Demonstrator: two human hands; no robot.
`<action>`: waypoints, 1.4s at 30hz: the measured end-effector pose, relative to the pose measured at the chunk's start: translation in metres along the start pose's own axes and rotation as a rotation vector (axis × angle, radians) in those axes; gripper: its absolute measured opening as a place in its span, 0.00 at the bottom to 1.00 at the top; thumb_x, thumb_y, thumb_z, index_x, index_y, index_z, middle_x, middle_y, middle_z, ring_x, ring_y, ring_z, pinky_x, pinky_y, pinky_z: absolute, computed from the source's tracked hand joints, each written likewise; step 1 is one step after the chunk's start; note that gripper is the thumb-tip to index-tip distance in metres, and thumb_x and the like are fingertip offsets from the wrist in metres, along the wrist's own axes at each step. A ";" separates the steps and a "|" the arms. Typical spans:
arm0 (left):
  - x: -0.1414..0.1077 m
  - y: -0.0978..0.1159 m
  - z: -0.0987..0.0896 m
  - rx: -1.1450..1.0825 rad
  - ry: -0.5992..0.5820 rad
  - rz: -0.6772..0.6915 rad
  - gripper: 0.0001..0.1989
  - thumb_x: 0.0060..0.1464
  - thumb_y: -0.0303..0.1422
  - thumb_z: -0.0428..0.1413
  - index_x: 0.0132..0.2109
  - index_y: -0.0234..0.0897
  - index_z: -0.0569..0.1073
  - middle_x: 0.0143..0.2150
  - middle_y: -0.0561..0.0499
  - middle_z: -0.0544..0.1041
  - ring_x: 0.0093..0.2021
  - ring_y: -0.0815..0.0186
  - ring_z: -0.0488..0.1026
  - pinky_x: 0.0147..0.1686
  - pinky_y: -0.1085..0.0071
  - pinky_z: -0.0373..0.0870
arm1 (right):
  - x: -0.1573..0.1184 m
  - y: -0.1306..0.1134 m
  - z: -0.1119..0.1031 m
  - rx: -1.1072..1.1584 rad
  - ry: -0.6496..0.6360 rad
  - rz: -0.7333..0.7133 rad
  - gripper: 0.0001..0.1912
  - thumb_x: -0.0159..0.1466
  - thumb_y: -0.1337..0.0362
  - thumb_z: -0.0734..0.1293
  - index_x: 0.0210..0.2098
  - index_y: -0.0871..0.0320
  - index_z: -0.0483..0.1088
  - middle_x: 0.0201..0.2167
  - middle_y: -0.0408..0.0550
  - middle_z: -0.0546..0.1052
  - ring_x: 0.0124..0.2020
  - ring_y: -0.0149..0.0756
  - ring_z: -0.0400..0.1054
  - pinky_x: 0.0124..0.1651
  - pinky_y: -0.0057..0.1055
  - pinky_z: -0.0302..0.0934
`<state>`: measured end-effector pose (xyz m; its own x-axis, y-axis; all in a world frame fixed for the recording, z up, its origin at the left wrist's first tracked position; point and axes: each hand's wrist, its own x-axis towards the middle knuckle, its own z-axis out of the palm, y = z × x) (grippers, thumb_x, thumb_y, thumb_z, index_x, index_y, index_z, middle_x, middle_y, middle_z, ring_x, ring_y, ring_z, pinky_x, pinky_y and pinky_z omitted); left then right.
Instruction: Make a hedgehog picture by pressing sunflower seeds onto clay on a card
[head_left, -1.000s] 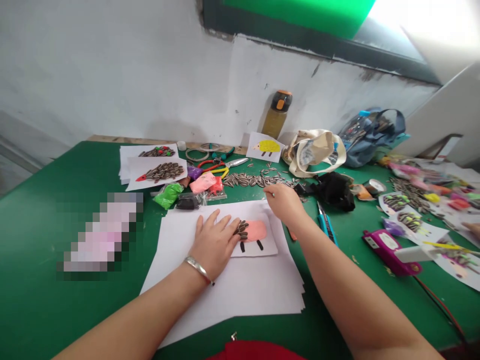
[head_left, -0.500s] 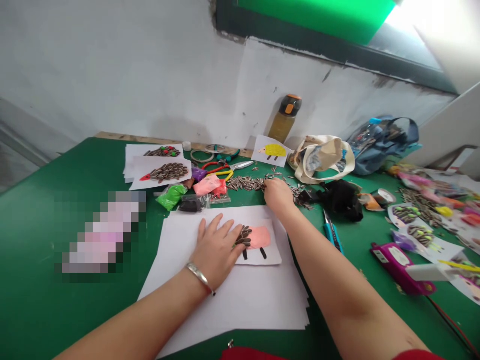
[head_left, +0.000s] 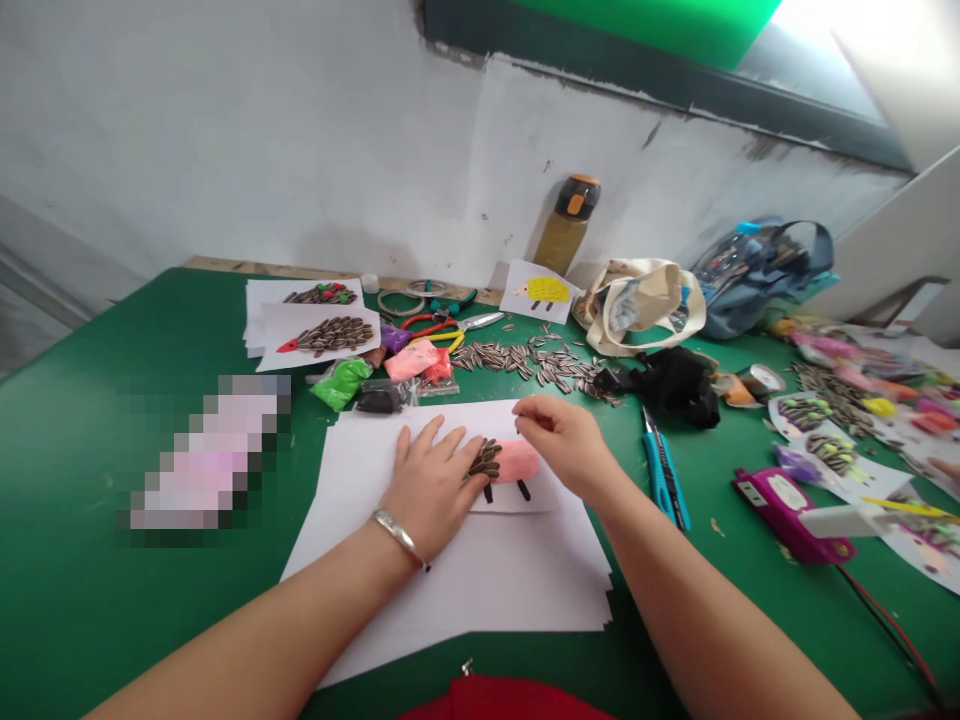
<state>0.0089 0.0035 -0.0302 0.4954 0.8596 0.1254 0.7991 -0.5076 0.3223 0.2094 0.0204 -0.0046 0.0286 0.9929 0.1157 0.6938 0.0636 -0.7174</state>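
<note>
My left hand (head_left: 435, 490) lies flat with fingers spread over the left part of a small white card (head_left: 517, 499). On the card is a pink clay body (head_left: 519, 461) with two short black legs; striped sunflower seeds (head_left: 486, 458) overlap on its left part. My right hand (head_left: 562, 440) is pinched just above the card's upper right, a small dark tip of a sunflower seed (head_left: 517, 428) showing at its fingertips. Under the card lies a stack of white paper (head_left: 450, 600). A loose pile of sunflower seeds (head_left: 555, 365) spreads behind it.
Bags of coloured clay (head_left: 341, 384), scissors (head_left: 480, 321) and finished seed pictures (head_left: 337, 335) lie behind the paper. A blue utility knife (head_left: 664, 475), black cloth (head_left: 679, 385) and magenta device (head_left: 787, 515) are on the right. A bottle (head_left: 566, 225) stands by the wall.
My right hand has come back from the seed pile toward me, over the card's upper right, with its fingers pinched. My left hand stays on the card.
</note>
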 end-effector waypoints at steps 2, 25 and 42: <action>0.000 0.000 -0.001 0.004 0.007 0.008 0.18 0.61 0.36 0.52 0.57 0.42 0.69 0.60 0.45 0.71 0.64 0.44 0.56 0.58 0.34 0.49 | -0.015 -0.001 0.001 0.002 -0.060 0.013 0.08 0.61 0.62 0.62 0.34 0.51 0.74 0.27 0.38 0.77 0.31 0.32 0.70 0.55 0.41 0.54; -0.001 -0.001 0.006 0.029 0.066 0.118 0.14 0.62 0.31 0.50 0.53 0.44 0.72 0.55 0.47 0.75 0.63 0.46 0.58 0.57 0.36 0.52 | -0.025 0.009 0.017 -0.182 -0.119 -0.202 0.11 0.65 0.69 0.61 0.35 0.56 0.75 0.31 0.46 0.75 0.37 0.35 0.66 0.43 0.29 0.58; -0.001 0.000 0.009 0.020 0.057 0.116 0.14 0.63 0.32 0.49 0.53 0.46 0.73 0.53 0.49 0.77 0.63 0.46 0.59 0.57 0.33 0.49 | -0.026 0.012 0.027 -0.301 -0.148 -0.301 0.15 0.68 0.67 0.58 0.30 0.59 0.73 0.27 0.48 0.72 0.34 0.36 0.63 0.40 0.31 0.55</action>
<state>0.0113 0.0026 -0.0390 0.5651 0.7969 0.2137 0.7446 -0.6042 0.2838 0.1973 -0.0019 -0.0351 -0.2943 0.9399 0.1733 0.8348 0.3411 -0.4321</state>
